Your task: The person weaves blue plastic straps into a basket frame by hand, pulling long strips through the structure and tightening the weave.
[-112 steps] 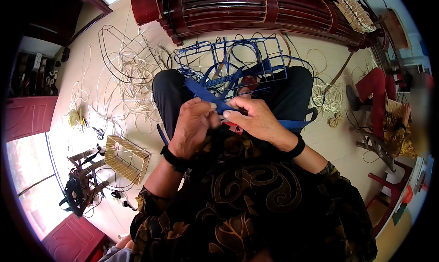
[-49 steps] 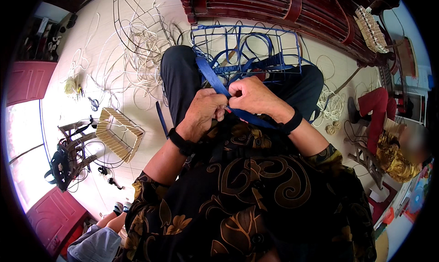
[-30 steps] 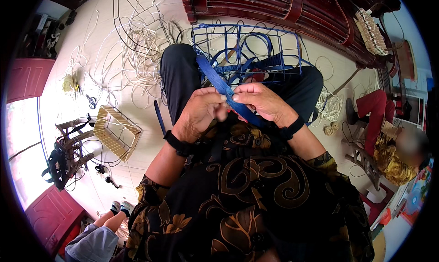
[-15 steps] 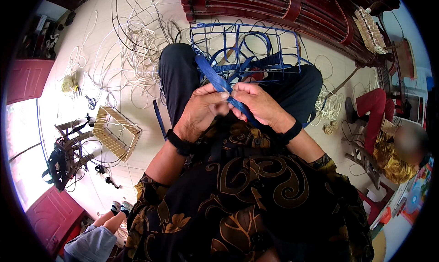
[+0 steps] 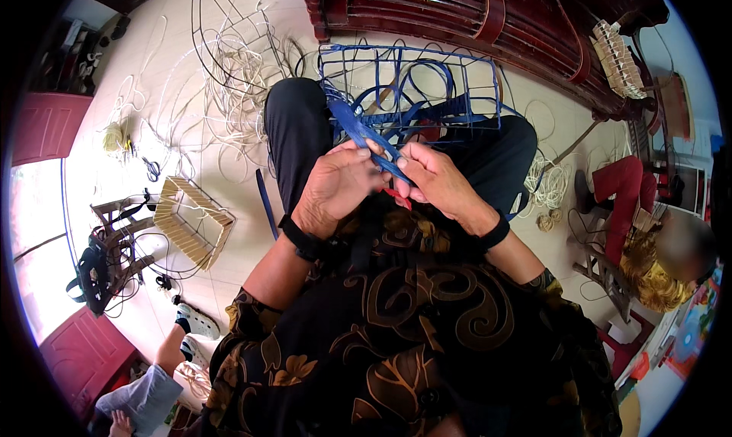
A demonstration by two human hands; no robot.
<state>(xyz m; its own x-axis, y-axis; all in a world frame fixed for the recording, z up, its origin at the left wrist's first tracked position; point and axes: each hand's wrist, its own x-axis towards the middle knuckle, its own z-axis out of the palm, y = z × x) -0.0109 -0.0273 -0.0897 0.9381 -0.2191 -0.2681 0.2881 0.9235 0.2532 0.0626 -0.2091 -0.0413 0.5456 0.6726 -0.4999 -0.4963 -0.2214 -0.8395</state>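
Observation:
My left hand (image 5: 332,184) is closed with thumb and fingers on a flat blue strip (image 5: 351,122), over my lap. My right hand (image 5: 438,179) pinches the lower part of the same strip, close to my left fingertips. The strip runs up between my knees toward a blue wire frame (image 5: 412,49), with the strip's far end lost among the other bands. A small red item (image 5: 398,198) shows under my right fingers; what it is I cannot make out. Several loose blue bands (image 5: 438,109) loop and cross inside the frame.
Tangled pale cord (image 5: 236,86) lies on the floor at far left, with a cream-wrapped frame (image 5: 191,220) nearer. A dark red wooden bench (image 5: 427,18) stands ahead. White cord (image 5: 550,182) lies at right, near a seated person (image 5: 648,262). Another person's legs (image 5: 164,353) are at lower left.
Both hands have shifted slightly lower along the strip, and my right hand has moved a little rightward. The red item has come into sight. At lower left, the other person's legs have moved.

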